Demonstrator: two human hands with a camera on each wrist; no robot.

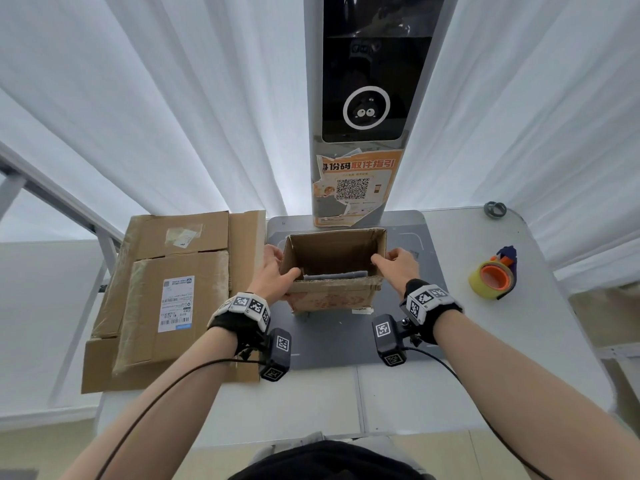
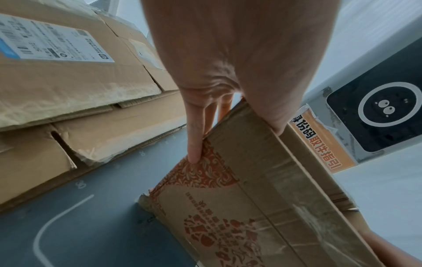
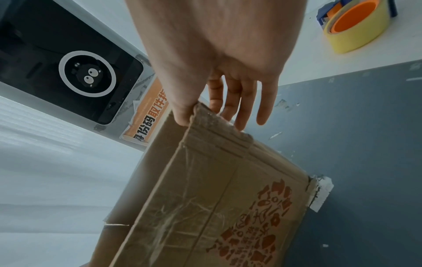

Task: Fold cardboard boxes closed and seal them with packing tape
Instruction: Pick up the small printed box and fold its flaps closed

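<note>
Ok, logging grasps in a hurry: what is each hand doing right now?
Left hand: grips the left wall of the open box.
Right hand: grips the box's right wall.

Flattened cartons [image 1: 166, 299] crowd the left; bare table [image 1: 450, 382] lies between open box [image 1: 334, 268] and tape dispenser [image 1: 495, 275].

On the grey pillar [image 1: 372, 98] an orange poster [image 1: 356, 183] reads "份码取件指引" above a QR code. The dark mat [image 2: 102, 207] carries the numbers "20" and "30". The flattened carton's shipping label [image 1: 176, 303] and the small box's [image 2: 239, 207] red print are too small to read.
</note>
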